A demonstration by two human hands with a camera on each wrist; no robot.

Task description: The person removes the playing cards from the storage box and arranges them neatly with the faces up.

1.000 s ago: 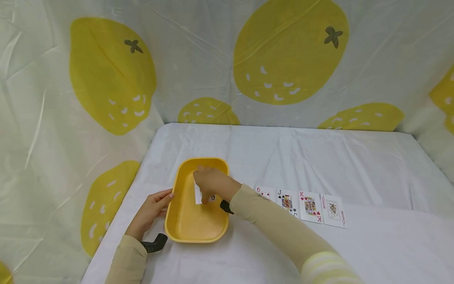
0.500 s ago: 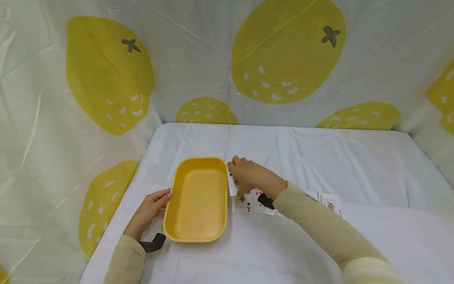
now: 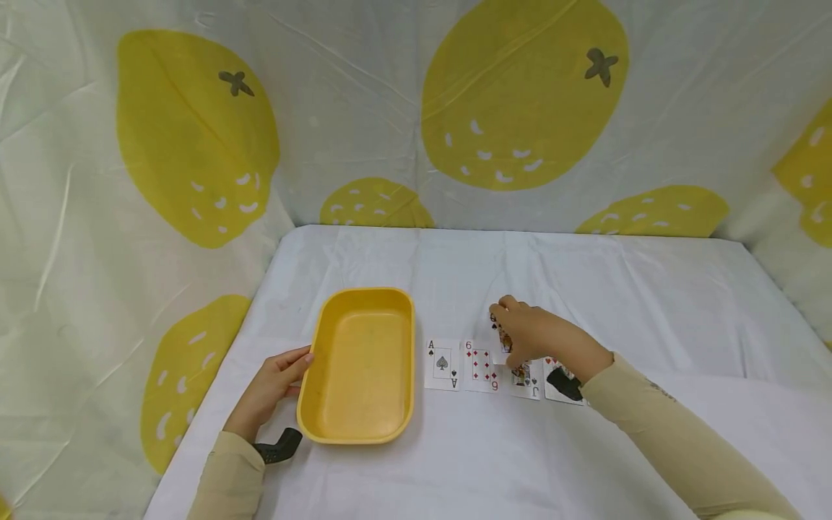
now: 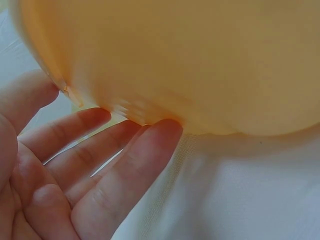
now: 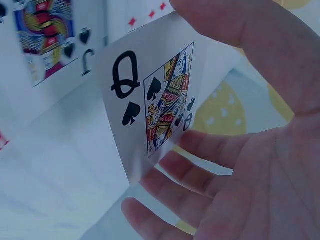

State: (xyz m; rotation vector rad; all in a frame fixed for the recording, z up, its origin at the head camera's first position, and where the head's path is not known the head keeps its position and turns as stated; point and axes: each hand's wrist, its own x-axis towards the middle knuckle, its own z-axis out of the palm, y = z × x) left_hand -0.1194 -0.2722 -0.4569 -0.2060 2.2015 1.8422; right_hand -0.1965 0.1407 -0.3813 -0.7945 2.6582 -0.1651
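Observation:
At the side of the yellow plastic tray (image 3: 356, 433), my left hand (image 3: 271, 386) holds on, its thumb at the rim and its fingertips against the outer wall in the left wrist view. Over the jack of spades (image 3: 534, 386), my right hand (image 3: 536, 332) grips the queen of spades (image 5: 127, 115) between thumb and fingers. That card stands tilted, its face toward the wrist camera. An ace of spades (image 3: 442, 365) and a six of diamonds (image 3: 479, 367) lie face up left of it. A partly covered card (image 3: 551, 394) shows beneath the right wrist.
The cards lie in a row right of the tray on a white cloth (image 3: 455, 462). A lemon-print curtain (image 3: 364, 108) hangs behind the table and along its left side. My right forearm (image 3: 676, 426) crosses the front right part of the table.
My right hand has taken the queen of spades out of the tray and carried it right, past the ace and six, to above the jack. My left hand stays at the tray.

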